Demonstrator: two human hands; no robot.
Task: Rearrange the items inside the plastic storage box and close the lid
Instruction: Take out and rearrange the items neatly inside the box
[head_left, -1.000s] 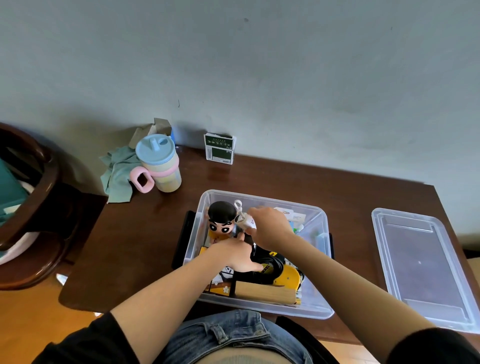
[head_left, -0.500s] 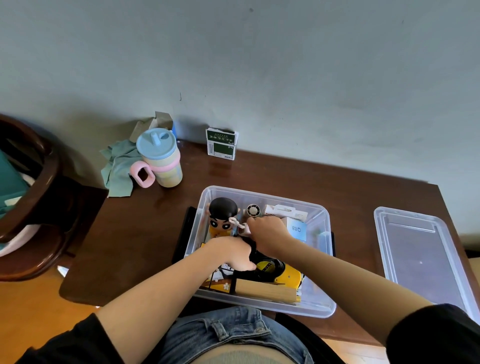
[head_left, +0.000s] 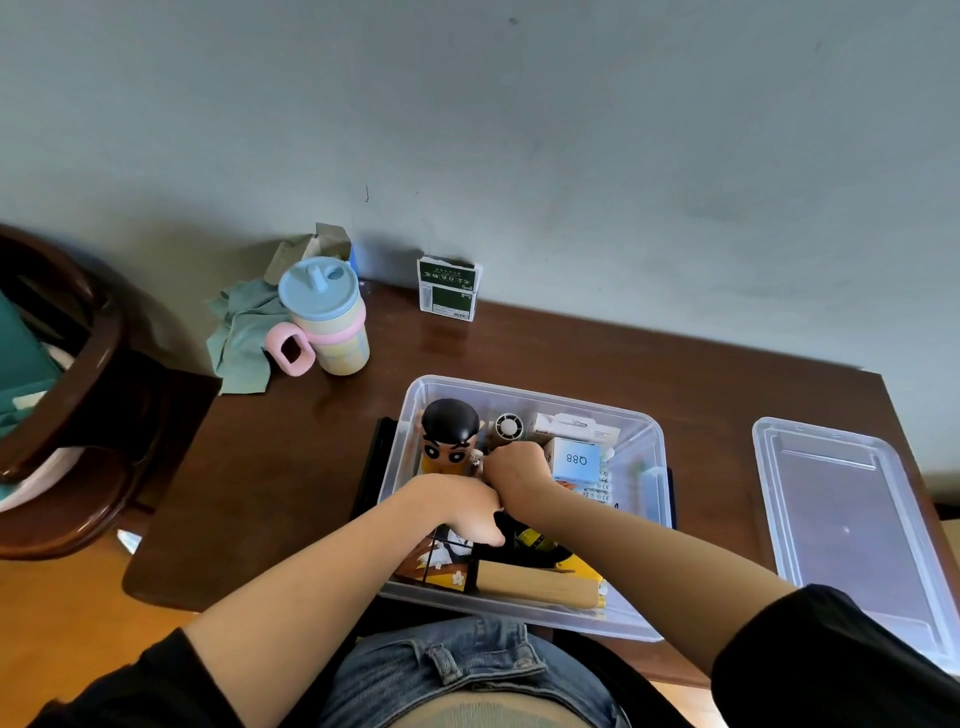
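Clear storage box (head_left: 655, 470) sits open on the bench (head_left: 311, 467), lid (head_left: 852, 519) beside it. Both hands work inside: left hand (head_left: 462, 506) and right hand (head_left: 517, 465) fingers curled; what they hold cannot be determined.

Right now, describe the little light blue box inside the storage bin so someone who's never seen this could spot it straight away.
Start at the clear plastic storage box in the middle of the brown table. Look toward its far right part, just right of the right hand. The light blue box stands there, the only pale blue item inside, printed with dark characters that read like Q88.
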